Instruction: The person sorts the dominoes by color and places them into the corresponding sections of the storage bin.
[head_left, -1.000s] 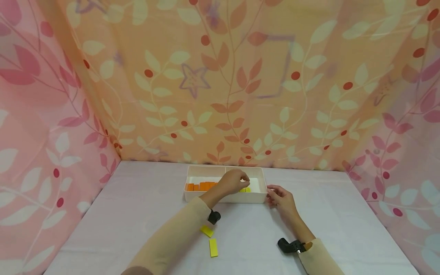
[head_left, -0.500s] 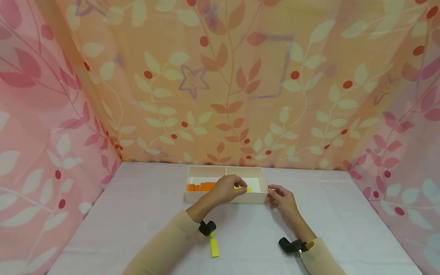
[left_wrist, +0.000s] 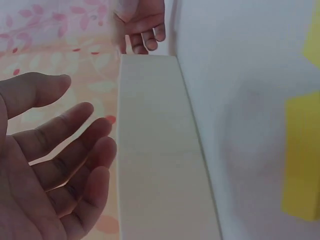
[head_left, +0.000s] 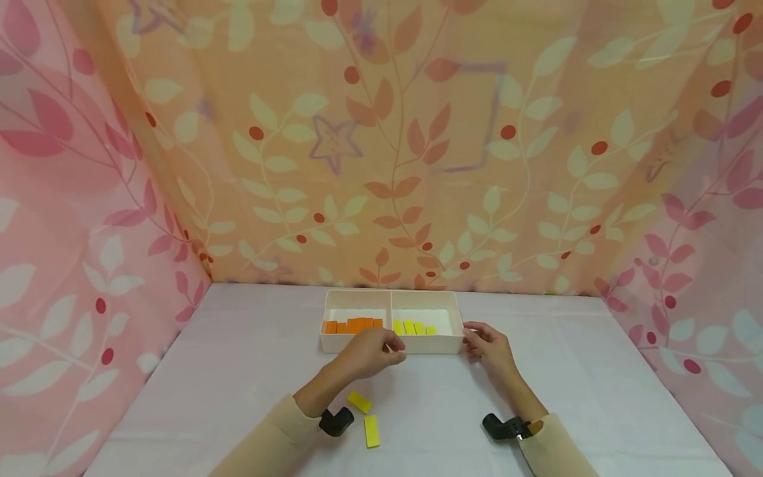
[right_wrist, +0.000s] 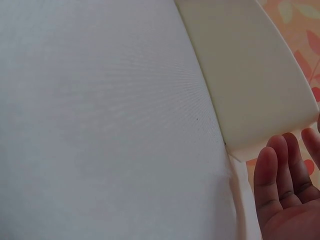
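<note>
A white two-compartment box [head_left: 357, 343] stands toward the back of the table. Several orange blocks [head_left: 360, 324] line the front of its left compartment, and several yellow blocks [head_left: 408, 328] stand along the front of the right one. My left hand [head_left: 366, 351] hovers by the front wall, fingers loosely bent with nothing between them, as the left wrist view also shows at the hand [left_wrist: 55, 165]. Two yellow tiles, a slanted one [head_left: 359, 402] and a straighter one [head_left: 371, 431], lie on the table nearer me. My right hand [head_left: 491, 344] rests with its fingertips at the box's right end, fingers extended.
A white cloth covers the table [head_left: 250, 371]. Floral curtains [head_left: 381, 165] hang behind and at both sides, with the back one close to the box. Black cameras sit on the left wrist [head_left: 336, 422] and right wrist [head_left: 503, 427].
My left hand has come out of the right compartment and moved left and toward me, revealing the yellow blocks standing there. My right hand has stayed at the box's right end.
</note>
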Demonstrator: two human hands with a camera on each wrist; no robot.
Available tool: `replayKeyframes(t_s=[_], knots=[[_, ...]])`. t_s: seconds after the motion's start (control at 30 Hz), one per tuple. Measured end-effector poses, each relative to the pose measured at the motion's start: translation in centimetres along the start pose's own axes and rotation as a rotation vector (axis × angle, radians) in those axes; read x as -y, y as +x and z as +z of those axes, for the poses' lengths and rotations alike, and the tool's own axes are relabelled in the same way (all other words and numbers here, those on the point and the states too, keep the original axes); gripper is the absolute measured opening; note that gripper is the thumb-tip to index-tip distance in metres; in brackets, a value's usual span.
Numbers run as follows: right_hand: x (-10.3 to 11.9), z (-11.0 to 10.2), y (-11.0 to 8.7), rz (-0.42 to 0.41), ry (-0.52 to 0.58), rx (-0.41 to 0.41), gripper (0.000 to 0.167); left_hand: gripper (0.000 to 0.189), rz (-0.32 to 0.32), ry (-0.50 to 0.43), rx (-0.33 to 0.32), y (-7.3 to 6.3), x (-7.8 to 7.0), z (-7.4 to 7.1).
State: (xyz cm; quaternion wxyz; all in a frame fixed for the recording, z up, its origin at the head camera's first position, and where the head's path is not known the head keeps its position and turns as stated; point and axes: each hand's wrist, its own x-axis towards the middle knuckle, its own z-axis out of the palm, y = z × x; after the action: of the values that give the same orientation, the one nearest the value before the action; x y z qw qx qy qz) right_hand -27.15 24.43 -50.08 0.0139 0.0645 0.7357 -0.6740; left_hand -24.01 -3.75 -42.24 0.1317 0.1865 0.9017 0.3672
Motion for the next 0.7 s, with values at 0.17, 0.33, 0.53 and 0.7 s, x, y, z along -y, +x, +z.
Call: replayKeyframes(t_s=[0.17,0.33,0.53,0.7], knots=[[0.0,0.1,0.0,0.004,-0.002,-0.005,0.038,0.022,-0.053,0.006,0.001,-1.0,1.6,0.1],[-0.1,0.1,0.1,0.008,0.021,-0.001,0.039,0.02,-0.058,0.03,-0.014,-1.7,3.0,0.2],[0.0,0.0,0.2,-0.018,-0.018,-0.007,0.04,0.021,-0.096,0.042,-0.007,-2.7,4.0,0.3],[0.2,0.0,0.3,-0.045,-0.041,-0.016,0.039,0.022,-0.137,0.081,-0.005,-3.5,4.7,0.4]])
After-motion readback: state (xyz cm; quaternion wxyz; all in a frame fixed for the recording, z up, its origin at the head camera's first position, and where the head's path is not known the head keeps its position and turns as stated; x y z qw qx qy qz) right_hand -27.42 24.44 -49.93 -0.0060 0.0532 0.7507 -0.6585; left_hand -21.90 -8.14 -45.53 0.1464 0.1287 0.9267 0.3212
